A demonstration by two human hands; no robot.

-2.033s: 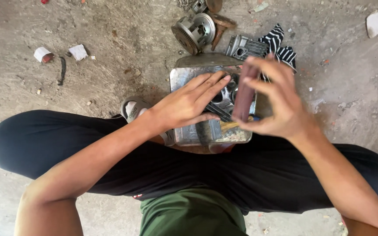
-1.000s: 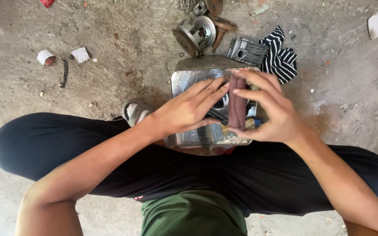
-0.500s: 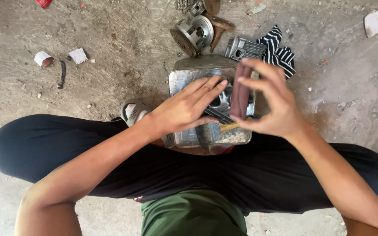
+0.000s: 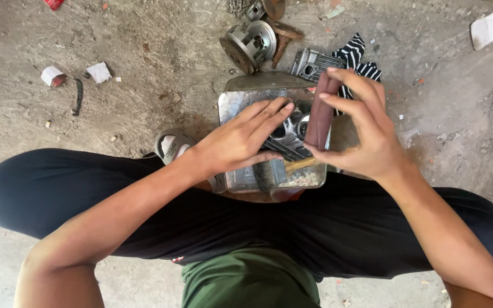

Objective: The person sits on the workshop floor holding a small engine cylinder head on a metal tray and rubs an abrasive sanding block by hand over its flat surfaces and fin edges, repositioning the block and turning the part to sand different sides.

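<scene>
left hand point(image 4: 241, 140) fingers flat on metal part point(image 4: 292, 137); right hand point(image 4: 366, 131) fingers pinching folded sandpaper point(image 4: 319, 117).

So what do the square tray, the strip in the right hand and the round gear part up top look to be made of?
Square tray: thin sheet metal, probably steel or tin, shiny but scuffed and dented.
Strip, pinched in the right hand: matte reddish-brown and folded, likely abrasive paper or cloth.
Round gear part: cast or machined metal, dull grey with a toothed rim.
The left hand lies flat over the tray.
</scene>
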